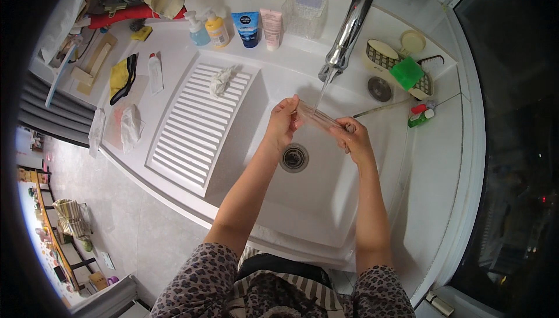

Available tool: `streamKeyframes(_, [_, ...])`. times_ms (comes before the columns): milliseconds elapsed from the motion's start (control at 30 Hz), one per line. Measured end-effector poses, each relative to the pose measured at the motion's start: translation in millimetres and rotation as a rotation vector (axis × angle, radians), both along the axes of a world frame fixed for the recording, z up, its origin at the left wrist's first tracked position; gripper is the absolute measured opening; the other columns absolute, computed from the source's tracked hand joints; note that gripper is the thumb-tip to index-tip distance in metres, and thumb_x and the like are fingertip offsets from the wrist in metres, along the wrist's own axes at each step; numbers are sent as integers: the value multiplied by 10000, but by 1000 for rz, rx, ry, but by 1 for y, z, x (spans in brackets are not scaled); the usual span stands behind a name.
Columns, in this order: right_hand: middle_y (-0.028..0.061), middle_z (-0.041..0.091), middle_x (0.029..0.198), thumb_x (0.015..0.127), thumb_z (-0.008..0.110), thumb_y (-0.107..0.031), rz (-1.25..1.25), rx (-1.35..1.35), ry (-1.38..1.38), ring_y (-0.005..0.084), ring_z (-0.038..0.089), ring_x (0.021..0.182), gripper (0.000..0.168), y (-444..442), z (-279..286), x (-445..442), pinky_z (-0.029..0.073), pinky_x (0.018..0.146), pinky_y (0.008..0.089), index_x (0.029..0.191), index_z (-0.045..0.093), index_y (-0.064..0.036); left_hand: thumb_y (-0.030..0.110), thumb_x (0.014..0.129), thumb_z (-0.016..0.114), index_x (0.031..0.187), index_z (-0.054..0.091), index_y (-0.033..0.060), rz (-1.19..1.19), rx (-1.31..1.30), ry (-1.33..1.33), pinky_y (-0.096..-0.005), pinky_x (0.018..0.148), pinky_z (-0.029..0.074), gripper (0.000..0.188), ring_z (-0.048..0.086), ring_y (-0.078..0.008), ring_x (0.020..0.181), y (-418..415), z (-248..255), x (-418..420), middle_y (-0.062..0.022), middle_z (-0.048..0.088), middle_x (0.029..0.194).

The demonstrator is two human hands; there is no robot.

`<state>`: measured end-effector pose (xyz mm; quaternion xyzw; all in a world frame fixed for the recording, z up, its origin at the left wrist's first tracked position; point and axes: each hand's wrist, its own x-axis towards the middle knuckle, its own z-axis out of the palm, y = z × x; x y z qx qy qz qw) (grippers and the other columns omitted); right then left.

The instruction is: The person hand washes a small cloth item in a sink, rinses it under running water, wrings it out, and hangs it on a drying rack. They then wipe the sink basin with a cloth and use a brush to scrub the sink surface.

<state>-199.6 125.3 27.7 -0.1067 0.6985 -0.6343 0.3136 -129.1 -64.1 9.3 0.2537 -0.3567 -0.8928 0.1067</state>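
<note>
Water runs from a chrome faucet onto a thin, wet, pinkish-brown translucent fabric or sheet, stretched between my two hands above a white sink. My left hand pinches one end of it. At the other end, my right hand grips it, with part bunched in the fingers. Its exact material is not clear. Below and between my forearms is the round metal drain. The ribbed white washboard beside the basin bears a crumpled whitish cloth.
Pump bottles and two squeeze tubes line the back ledge. To the right sit a soap tray holding a green sponge, a dark round stopper and a small green bottle. A yellow-black cloth lies on the left counter.
</note>
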Motion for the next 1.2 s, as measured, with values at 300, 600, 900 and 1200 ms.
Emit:
streamKeyframes(300, [33,593,669,823,529,-60,-117,-218,745,88,483,512,128,-52,-12,46,397,476,220,919,602,-16,238,878,550,713,524,88,9,-207,-141,-221,434,324,225,401,-65,494,30,-9,-17,25,448,590])
streamKeyframes(600, [210,551,585,829,516,-249,-356,240,710,358,541,506,346,-91,-36,36,421,499,410,588,529,-1,237,886,454,747,558,1,-220,-1503,-261,-364,469,405,292,457,-177,451,25,-66,-28,-57,496,542])
streamKeyframes(900, [174,552,538,842,515,-230,-382,303,733,332,507,441,344,-98,-36,15,404,462,398,591,569,-1,278,908,449,693,562,23,-71,-443,-294,-321,384,349,352,467,-165,430,30,-49,-21,-74,508,536])
streamKeyframes(1200, [52,463,490,844,567,-296,-253,148,265,169,432,384,331,-81,-48,-20,357,393,302,631,540,-44,388,899,462,759,479,103,-238,124,-140,-226,318,202,318,280,-79,349,38,-13,17,28,365,516])
